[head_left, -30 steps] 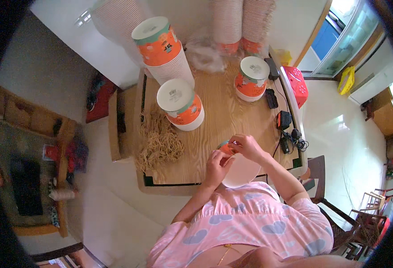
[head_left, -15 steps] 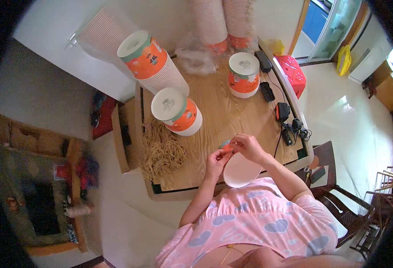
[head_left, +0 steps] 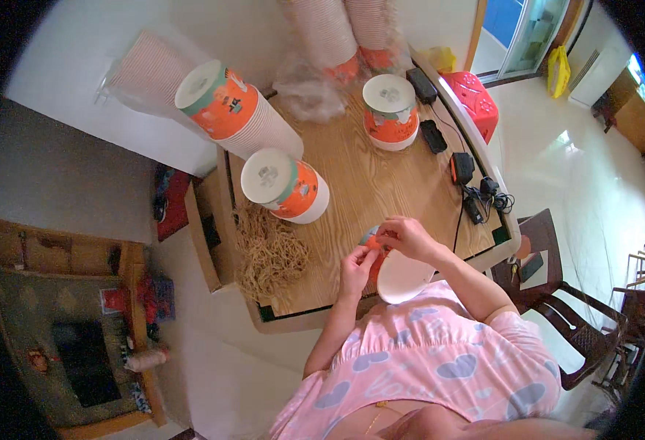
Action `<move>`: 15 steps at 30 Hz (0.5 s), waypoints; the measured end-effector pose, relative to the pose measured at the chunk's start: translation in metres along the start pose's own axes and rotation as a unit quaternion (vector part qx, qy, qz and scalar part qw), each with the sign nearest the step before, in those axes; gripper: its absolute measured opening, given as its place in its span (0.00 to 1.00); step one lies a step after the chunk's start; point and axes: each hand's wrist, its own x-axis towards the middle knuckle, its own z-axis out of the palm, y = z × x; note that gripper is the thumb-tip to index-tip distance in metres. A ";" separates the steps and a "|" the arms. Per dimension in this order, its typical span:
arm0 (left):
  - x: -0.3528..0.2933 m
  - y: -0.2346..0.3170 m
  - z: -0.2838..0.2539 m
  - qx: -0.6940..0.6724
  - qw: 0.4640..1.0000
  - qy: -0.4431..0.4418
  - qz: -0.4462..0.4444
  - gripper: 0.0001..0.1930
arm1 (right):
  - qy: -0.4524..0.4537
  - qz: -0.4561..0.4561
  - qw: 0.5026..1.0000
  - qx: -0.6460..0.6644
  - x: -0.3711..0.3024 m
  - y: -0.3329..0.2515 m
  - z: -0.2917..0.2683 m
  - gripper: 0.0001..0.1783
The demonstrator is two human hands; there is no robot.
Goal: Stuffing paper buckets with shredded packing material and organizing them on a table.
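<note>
A paper tub [head_left: 404, 280] with an orange and green printed wall lies on its side at the table's near edge, its white open mouth facing me. My left hand [head_left: 355, 271] is closed at the tub's left side, thumb and fingers pinched against the orange wall. Across the top, my right hand [head_left: 408, 240] has its fingertips pinched together near the left ones. Anything thin between the fingertips is too small to make out. Left of my hands lies a loose heap of tan raffia-like strands [head_left: 271, 253].
Upside-down tubs stand at the left [head_left: 267, 177] and far right [head_left: 390, 92]. A tall tub stack [head_left: 223, 103] leans behind. Wrapped stacks [head_left: 322, 37] and clear plastic [head_left: 311, 99] sit at the back. Black adapters with cables [head_left: 463, 169] line the right edge, beyond which is a red stool [head_left: 470, 103].
The tub has turned slightly, and more of its orange wall shows between my hands. Both hands stay close together on it. The whole view has shifted a little.
</note>
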 end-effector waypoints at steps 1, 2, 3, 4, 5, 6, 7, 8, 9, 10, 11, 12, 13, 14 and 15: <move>0.001 0.001 0.001 -0.023 1.000 0.018 -0.010 0.06 | -0.003 0.018 1.000 0.014 0.001 -0.002 0.000 0.07; 0.002 0.001 0.001 -0.022 1.000 0.018 -0.011 0.06 | -0.005 0.037 0.999 0.028 0.001 -0.003 0.000 0.07; 0.004 0.001 0.002 -0.011 1.000 0.009 0.019 0.07 | -0.005 0.038 0.999 0.029 0.001 -0.003 0.001 0.07; 0.005 0.002 0.002 0.000 0.999 0.000 0.050 0.07 | 0.001 0.033 0.999 0.027 0.001 -0.002 0.001 0.07; 0.004 0.001 0.001 0.001 0.999 -0.002 0.048 0.07 | 0.007 0.029 0.999 0.025 0.001 -0.001 0.001 0.07; 0.004 0.001 0.000 0.025 0.998 -0.001 0.053 0.07 | 0.009 0.031 0.999 0.026 0.000 -0.002 0.001 0.07; 0.003 0.000 -0.001 0.048 0.997 0.000 0.057 0.06 | 0.004 0.040 0.999 0.032 0.000 -0.003 0.000 0.07; 0.003 -0.003 -0.001 0.051 0.997 -0.004 0.056 0.06 | -0.001 0.049 0.998 0.038 0.000 -0.003 0.000 0.07; 0.004 -0.007 0.000 0.033 0.999 -0.015 0.040 0.05 | 0.003 0.051 0.998 0.040 -0.001 -0.002 0.000 0.07; 0.005 -0.010 0.001 0.015 0.999 -0.027 0.023 0.04 | 0.004 0.046 0.998 0.038 -0.001 -0.001 0.000 0.08; 0.006 -0.012 0.001 0.018 0.999 -0.031 0.022 0.04 | 0.005 0.041 0.998 0.037 -0.001 0.000 0.001 0.08; 0.007 -0.014 0.000 0.019 0.999 -0.030 0.029 0.04 | 0.009 0.043 0.998 0.038 -0.001 0.001 0.002 0.08; 0.007 -0.011 0.002 0.018 0.999 -0.028 0.034 0.03 | 0.011 0.033 0.999 0.035 -0.001 0.001 0.002 0.08; 0.006 -0.008 0.002 0.020 0.999 -0.032 0.033 0.03 | 0.012 0.024 0.999 0.033 -0.001 0.001 0.002 0.08; 0.004 -0.005 0.001 0.059 0.997 -0.027 0.040 0.04 | 0.015 0.025 0.999 0.033 -0.002 0.002 0.003 0.08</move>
